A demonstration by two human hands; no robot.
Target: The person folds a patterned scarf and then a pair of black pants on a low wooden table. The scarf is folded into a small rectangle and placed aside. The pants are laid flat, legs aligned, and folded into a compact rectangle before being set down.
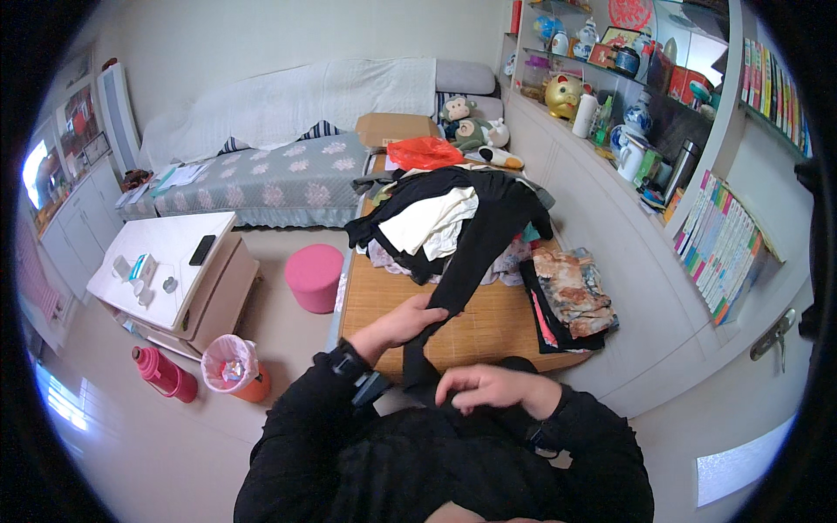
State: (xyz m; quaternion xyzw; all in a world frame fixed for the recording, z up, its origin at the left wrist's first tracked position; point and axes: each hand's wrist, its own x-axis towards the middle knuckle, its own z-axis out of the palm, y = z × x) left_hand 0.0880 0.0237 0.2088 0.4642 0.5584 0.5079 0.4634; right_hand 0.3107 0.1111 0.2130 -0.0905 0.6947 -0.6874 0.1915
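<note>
My left hand (409,320) is closed around a long black sleeve or trouser leg (467,265) that runs from the clothes pile toward my body. Below that grip the black cloth hangs in front of me. My right hand (497,389), slightly blurred, is close to its lower end with curled fingers; whether it pinches the cloth is hard to tell against my black clothing. The heap holds more dark garments and a crumpled white garment (431,222) on top. To the right, a patterned folded garment (572,291) lies on black and pink folded clothes.
A bamboo mat (379,294) covers the surface under the clothes. Behind the pile are a red plastic bag (424,153), a cardboard box (395,129) and plush toys (474,127). A pink stool (315,278), lined trash bin (235,369) and red thermos (163,374) stand left.
</note>
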